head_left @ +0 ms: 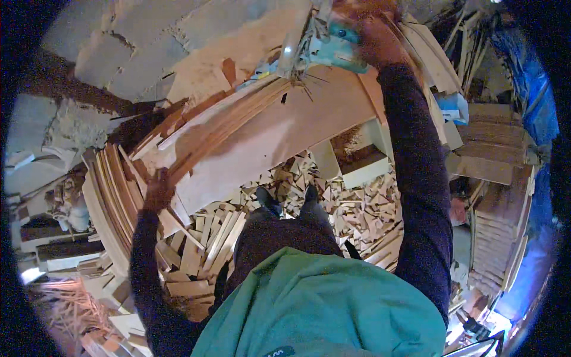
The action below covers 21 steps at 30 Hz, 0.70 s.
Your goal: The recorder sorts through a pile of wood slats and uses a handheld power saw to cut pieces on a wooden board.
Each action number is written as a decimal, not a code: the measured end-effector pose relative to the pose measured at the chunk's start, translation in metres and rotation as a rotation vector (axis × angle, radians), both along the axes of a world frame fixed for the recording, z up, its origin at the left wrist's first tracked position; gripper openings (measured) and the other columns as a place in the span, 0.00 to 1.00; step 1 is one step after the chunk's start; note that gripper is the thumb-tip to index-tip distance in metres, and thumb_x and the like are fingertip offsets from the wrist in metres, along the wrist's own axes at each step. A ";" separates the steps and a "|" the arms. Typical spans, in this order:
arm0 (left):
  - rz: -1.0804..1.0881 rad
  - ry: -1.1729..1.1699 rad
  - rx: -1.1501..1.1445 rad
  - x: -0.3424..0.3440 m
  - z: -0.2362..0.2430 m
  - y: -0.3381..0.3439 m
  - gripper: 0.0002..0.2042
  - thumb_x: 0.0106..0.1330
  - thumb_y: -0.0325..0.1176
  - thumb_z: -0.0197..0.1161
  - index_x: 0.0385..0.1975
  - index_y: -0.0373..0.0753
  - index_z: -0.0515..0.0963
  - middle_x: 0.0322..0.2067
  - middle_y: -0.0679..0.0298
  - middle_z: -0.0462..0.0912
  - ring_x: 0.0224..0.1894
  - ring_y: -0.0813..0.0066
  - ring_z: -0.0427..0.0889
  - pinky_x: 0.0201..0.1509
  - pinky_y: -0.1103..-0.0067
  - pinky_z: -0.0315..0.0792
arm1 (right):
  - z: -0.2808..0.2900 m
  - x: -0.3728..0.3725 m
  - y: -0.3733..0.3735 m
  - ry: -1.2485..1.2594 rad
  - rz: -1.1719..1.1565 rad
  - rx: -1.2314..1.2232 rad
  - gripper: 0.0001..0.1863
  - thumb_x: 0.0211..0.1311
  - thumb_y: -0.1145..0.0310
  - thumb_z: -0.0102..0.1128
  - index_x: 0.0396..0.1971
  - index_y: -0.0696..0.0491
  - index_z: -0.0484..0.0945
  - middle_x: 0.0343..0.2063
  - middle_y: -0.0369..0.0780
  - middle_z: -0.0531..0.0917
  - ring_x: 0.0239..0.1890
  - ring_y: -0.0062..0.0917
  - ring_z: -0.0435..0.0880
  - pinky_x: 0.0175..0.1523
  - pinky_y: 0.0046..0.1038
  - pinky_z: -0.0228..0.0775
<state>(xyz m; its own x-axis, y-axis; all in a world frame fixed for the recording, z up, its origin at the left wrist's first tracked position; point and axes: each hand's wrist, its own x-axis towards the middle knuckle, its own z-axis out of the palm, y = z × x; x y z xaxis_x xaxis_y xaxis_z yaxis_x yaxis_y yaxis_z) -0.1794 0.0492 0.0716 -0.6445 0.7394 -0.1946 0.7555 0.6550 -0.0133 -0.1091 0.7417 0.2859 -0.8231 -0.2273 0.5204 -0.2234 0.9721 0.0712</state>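
Note:
A bundle of long, thin wooden strips (238, 122) lies slantwise across the pale workboard (267, 137). My left hand (159, 189) is closed around the near left end of these strips. Their far end reaches a teal power saw (336, 50) at the top of the view, where metal parts and a clear guard stand beside it. My right hand (377, 38) is bent over the saw, closed on its upper part. Dim light and blur hide the exact grip of those fingers.
Wood offcuts (363, 208) cover the floor around my feet. An open box (363, 160) stands beside the board. Long planks (113, 190) are stacked at left, and stacked cardboard (499, 220) at right, beside a blue tarp (535, 89). Sawdust lies on the ground beyond.

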 end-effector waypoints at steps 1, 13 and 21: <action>-0.065 -0.035 0.371 0.022 0.003 0.001 0.30 0.54 0.33 0.64 0.56 0.30 0.62 0.46 0.45 0.69 0.46 0.40 0.73 0.49 0.58 0.71 | 0.000 0.000 0.001 -0.018 0.000 0.018 0.27 0.44 0.62 0.63 0.50 0.46 0.77 0.38 0.47 0.81 0.43 0.42 0.79 0.50 0.42 0.72; 0.210 -0.140 0.284 0.089 0.058 -0.009 0.27 0.59 0.33 0.61 0.57 0.31 0.62 0.47 0.42 0.73 0.46 0.39 0.72 0.50 0.55 0.69 | -0.013 -0.015 0.005 0.084 -0.053 -0.016 0.19 0.43 0.64 0.65 0.40 0.48 0.82 0.25 0.50 0.82 0.31 0.44 0.83 0.36 0.45 0.76; 0.343 -0.315 0.282 0.202 0.006 0.024 0.28 0.60 0.32 0.60 0.60 0.30 0.63 0.48 0.41 0.71 0.52 0.39 0.70 0.61 0.59 0.64 | -0.010 -0.008 -0.002 -0.089 -0.212 0.085 0.22 0.46 0.63 0.65 0.45 0.50 0.76 0.28 0.49 0.83 0.33 0.46 0.83 0.39 0.45 0.74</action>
